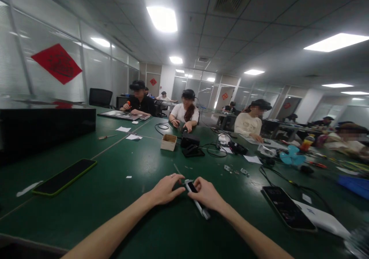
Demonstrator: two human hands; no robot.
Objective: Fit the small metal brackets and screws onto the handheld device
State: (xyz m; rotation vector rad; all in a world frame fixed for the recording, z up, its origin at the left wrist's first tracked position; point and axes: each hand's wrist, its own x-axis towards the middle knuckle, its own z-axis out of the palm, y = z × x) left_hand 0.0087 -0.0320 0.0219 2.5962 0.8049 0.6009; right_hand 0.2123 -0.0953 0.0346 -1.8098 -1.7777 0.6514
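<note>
A long, slim white-and-black device (199, 206) lies slantwise over the green table in front of me; its exact kind I cannot make out. My right hand (208, 192) is closed on the upper part of it, thumb and fingers along its dark middle. To the left, my left hand (166, 189) has its fingers stretched out and thumb apart, the tips close to the device's upper end, with nothing visible in it. Whether those fingertips touch the device I cannot tell.
Beyond my hands stand a small cardboard box (168, 142) and a black case (190, 140). Small metal parts (244, 172) lie to the right. A smartphone (288, 208) rests near my right arm, a green-edged phone (65, 177) at left. A blue fan (292, 156) and cables are farther right; people sit opposite.
</note>
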